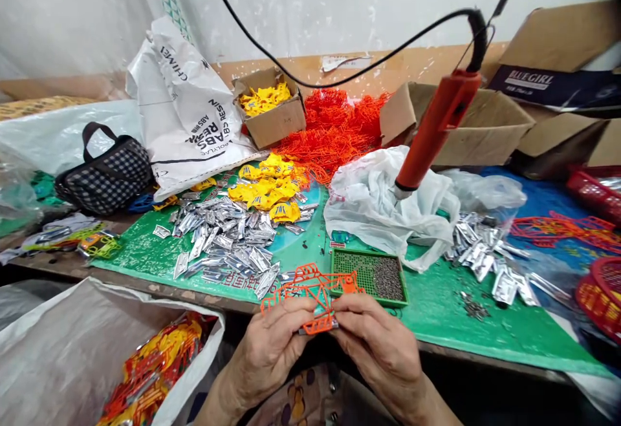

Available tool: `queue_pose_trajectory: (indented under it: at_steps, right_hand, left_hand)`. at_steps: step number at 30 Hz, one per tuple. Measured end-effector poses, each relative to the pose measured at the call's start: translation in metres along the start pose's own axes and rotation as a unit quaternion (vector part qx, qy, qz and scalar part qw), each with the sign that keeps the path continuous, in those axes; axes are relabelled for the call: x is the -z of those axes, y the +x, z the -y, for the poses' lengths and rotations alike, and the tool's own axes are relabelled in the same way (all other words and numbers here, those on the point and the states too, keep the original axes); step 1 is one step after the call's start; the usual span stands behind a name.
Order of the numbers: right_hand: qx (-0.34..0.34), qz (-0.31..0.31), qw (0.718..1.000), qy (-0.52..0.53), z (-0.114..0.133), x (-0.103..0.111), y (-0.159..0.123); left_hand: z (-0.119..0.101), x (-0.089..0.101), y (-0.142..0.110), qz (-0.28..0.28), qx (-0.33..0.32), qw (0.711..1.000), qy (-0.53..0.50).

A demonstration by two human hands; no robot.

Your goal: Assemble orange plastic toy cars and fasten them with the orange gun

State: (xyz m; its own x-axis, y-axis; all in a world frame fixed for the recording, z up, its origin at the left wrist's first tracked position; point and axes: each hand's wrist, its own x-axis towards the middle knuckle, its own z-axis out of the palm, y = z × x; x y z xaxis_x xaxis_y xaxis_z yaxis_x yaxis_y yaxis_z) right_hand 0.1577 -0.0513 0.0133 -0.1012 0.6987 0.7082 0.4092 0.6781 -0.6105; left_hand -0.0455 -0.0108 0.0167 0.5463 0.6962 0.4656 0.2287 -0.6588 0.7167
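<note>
Because the orange plastic frame (317,297) looks light and brittle, its thicker edges seem the safest hold. Left hand (279,342) and right hand (378,342) pinch its near end above the lap.

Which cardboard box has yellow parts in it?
The small box beside the white sack: the only one with yellow parts visible inside.

Passable over mat (436,322) at lower right — blocked by hanging driver (439,128) and plastic bag (369,203) right of centre, by silver pile (230,238) left of centre.
</note>
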Motion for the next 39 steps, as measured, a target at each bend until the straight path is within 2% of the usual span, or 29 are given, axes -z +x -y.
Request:
queue_pose_trajectory:
  at_steps: [3, 7, 11, 13, 16, 21, 25, 27, 32, 39]
  right_hand:
    - [0.010, 0.000, 1.000, 0.000, 0.000, 0.000, -0.004]
    - [0.010, -0.001, 1.000, -0.008, -0.001, 0.000, -0.010]
    - [0.011, -0.002, 1.000, -0.008, 0.000, -0.001, -0.012]
    - [0.011, -0.004, 1.000, -0.012, 0.000, -0.002, -0.010]
    - [0.010, -0.006, 1.000, -0.013, 0.001, -0.002, -0.008]
    - [0.010, -0.004, 1.000, -0.008, -0.003, -0.004, -0.008]
    - [0.000, 0.023, 0.999, -0.030, -0.008, -0.007, -0.009]
    - [0.009, -0.002, 0.998, -0.055, -0.010, -0.009, -0.010]
    - [0.025, -0.069, 0.993, -0.096, -0.015, -0.016, -0.017]
    - [-0.001, -0.082, 0.990, -0.111, -0.012, -0.024, -0.024]
  left_hand:
    - [0.001, -0.003, -0.007, -0.010, -0.014, 1.000, 0.004]
    - [0.000, -0.005, -0.012, -0.065, 0.025, 0.997, -0.012]
    - [0.001, 0.002, -0.010, 0.011, 0.010, 1.000, -0.010]
    - [0.003, 0.005, -0.009, 0.028, 0.000, 1.000, 0.003]
    - [0.005, 0.006, -0.008, 0.018, -0.037, 0.998, 0.041]
    - [0.007, 0.004, -0.003, 0.001, -0.148, 0.982, 0.120]
    - [0.004, -0.001, 0.002, 0.002, -0.156, 0.974, 0.166]
    - [0.001, -0.006, 0.002, -0.026, -0.136, 0.971, 0.194]
    - [-0.006, -0.021, 0.002, -0.146, -0.099, 0.956, 0.235]
    - [-0.006, -0.028, -0.006, -0.196, -0.102, 0.947, 0.235]
